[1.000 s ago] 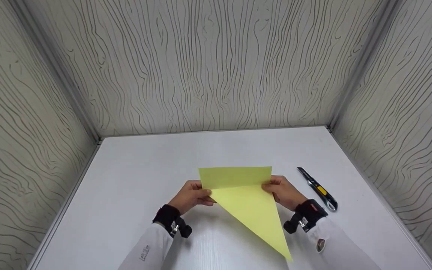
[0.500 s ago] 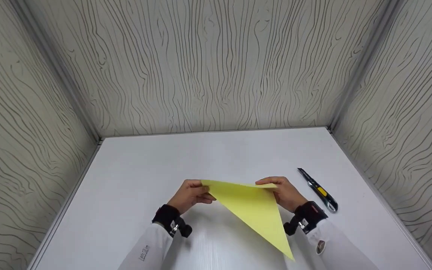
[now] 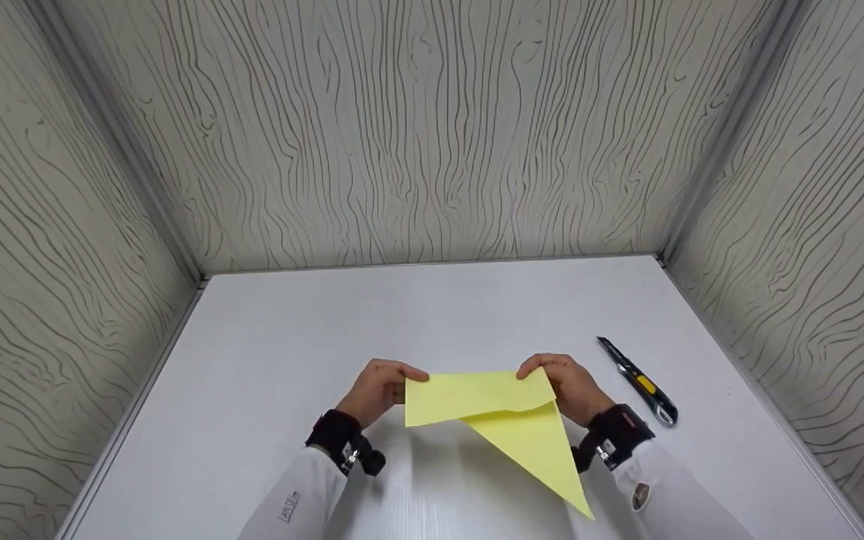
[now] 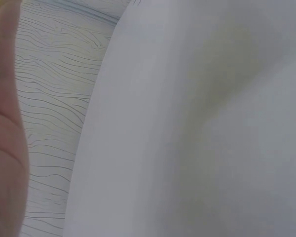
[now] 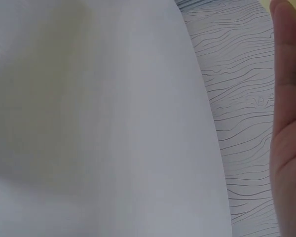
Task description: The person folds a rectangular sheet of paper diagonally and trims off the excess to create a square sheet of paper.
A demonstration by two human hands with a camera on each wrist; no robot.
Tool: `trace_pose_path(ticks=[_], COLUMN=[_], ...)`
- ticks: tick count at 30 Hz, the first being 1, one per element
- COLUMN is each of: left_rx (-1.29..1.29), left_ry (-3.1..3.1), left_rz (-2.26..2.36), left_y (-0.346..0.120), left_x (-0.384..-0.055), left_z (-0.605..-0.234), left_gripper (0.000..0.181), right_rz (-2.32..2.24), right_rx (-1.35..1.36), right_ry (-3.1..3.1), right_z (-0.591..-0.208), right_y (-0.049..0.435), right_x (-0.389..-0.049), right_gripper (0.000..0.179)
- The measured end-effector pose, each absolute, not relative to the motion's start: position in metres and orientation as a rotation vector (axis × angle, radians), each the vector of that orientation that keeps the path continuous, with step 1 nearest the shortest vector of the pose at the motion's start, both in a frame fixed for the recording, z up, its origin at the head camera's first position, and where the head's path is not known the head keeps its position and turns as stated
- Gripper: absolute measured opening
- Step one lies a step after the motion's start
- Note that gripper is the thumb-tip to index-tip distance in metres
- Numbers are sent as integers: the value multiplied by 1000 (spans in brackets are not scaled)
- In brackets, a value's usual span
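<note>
Both hands hold a sheet of yellow paper (image 3: 529, 439) above the table in the head view. Its top strip is folded down toward the person, and a long triangular part hangs below, its point toward the lower right. My left hand (image 3: 379, 388) pinches the fold's left end, forefinger on top. At the right end, my right hand (image 3: 571, 386) pinches the fold, fingertips over the strip and thumb hidden behind the paper. In the left wrist view a finger (image 4: 4, 123) shows at the left edge; the right wrist view has part of the right hand (image 5: 290, 123) at its right edge.
A utility knife (image 3: 638, 381) with a black and yellow handle lies to the right of the right hand, blade end pointing away. The white table (image 3: 297, 322) meets wood-patterned walls (image 3: 432, 150) at the back and both sides.
The paper's top strip, upright a second ago, has been turned over toward the person and now lies down over the triangular part. Both hands have shifted their fingers onto the fold.
</note>
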State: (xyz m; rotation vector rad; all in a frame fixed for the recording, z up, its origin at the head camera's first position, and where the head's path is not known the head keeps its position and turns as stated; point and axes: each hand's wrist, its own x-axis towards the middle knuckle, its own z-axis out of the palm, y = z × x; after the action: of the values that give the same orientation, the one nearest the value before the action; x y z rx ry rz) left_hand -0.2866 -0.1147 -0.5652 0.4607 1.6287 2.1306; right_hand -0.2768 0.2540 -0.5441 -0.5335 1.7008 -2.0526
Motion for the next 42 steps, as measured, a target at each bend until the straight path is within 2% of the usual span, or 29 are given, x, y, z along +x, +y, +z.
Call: trace_pose_path(ticks=[4,6,11,13,19,22,29,42], left_rx=[385,355,340,353,393,416,490,636], left_ry=[1810,1925,2068,2061,2054,2096,2150,2280], left_rz=[2083,2040,1997,2006,1966,1928,1941,1954], left_y=[-109,-106,-101,-101,-103,-104,-104,-101], left_x=[-288,-288,-287,-287,-289,-290,-289,-286], left_z=[-563,-563,-563,-562,-555,-551,-544,-528], left_gripper=[29,20,18,20,36,36,24,15], right_rz=[-2057,-2034,-1888,-1826,-1723,-1647,-1516,-1419], right_rx=[-587,-550,-415,-398,-409,-417,-508,-838], right_ry=[1597,1651,1982,2084,2187,2248,2459,2767], right_z=[-544,-543,-543,-542,-530,-523,-511,-486], right_y=[255,254,250,249,250,250,247,240], right_x=[-277,-278,-280,-280,-281,-282,-281,-270], right_gripper=[58,55,13,3,42,51,25,10])
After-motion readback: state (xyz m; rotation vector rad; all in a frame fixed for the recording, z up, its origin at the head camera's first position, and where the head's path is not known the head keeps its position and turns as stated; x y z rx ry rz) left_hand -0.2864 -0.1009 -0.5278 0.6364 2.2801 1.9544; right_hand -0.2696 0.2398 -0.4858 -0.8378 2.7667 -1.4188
